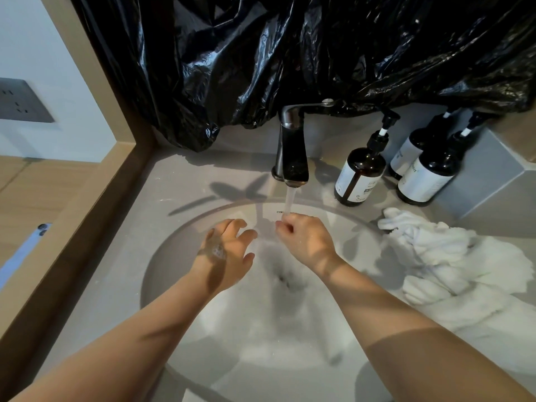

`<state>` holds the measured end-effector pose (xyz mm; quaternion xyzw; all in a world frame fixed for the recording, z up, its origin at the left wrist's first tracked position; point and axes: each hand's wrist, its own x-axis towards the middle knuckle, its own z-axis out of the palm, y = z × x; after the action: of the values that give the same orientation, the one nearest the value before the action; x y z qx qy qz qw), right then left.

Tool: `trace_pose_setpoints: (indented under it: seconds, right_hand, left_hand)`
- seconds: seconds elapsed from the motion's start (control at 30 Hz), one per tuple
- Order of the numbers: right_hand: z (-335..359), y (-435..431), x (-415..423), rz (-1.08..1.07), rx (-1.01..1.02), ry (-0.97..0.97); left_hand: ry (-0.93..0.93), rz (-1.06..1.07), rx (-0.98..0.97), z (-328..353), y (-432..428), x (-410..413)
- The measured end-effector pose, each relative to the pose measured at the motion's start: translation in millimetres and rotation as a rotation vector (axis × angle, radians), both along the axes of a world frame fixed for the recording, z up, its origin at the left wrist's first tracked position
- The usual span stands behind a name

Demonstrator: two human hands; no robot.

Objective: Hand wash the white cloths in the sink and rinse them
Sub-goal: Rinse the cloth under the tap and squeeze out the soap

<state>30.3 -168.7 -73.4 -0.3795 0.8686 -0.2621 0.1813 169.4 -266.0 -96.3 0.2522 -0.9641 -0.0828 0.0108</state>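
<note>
Water runs from the dark faucet (291, 158) into the round white sink (174, 245). My right hand (304, 239) is under the stream with its fingers curled and nothing in it. Left of the stream, my left hand (226, 250) hovers over the basin, fingers spread and relaxed, with soap suds on its back. A heap of wet white cloths (443, 256) lies on the counter at the sink's right rim, apart from both hands. The basin holds water and foam; no cloth shows in it.
Three dark pump bottles (359, 172) (429, 175) (409, 152) stand on the grey counter (162, 181) right of the faucet. Black plastic sheeting (290, 53) hangs behind. A wooden ledge (72, 227) borders the left, with a phone (26, 250) on it.
</note>
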Motion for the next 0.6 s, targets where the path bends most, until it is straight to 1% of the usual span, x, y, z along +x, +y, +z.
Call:
trace_pose_setpoints:
  seconds: [0.1,0.23,0.27,0.33,0.4,0.5,0.6]
  right_hand:
    - [-3.9,13.4,-3.1,0.081,0.150,0.068]
    - [-3.7,35.3,-4.9,0.137,0.325,0.133]
    - [-2.1,39.9,-4.6,0.142,0.347,0.161]
    - [5.0,48.1,-1.1,0.155,0.351,0.215]
    - [11.5,56.6,2.4,0.151,0.328,0.259]
    - [22.8,69.7,7.0,0.122,0.251,0.360]
    - [40.3,85.8,6.7,0.118,0.199,0.445]
  left_hand:
    - [0.020,-0.009,-0.003,4.7,4.1,-4.4]
    - [0.112,-0.065,-0.066,8.8,12.3,-8.5]
    - [0.128,-0.095,-0.043,10.5,16.7,-9.4]
    - [0.144,-0.125,-0.013,15.8,26.5,-12.6]
    - [0.168,-0.144,-0.030,22.4,37.1,-13.8]
    - [0.185,-0.187,-0.018,36.7,50.7,-17.9]
    - [0.167,-0.227,-0.068,43.4,58.2,-24.1]
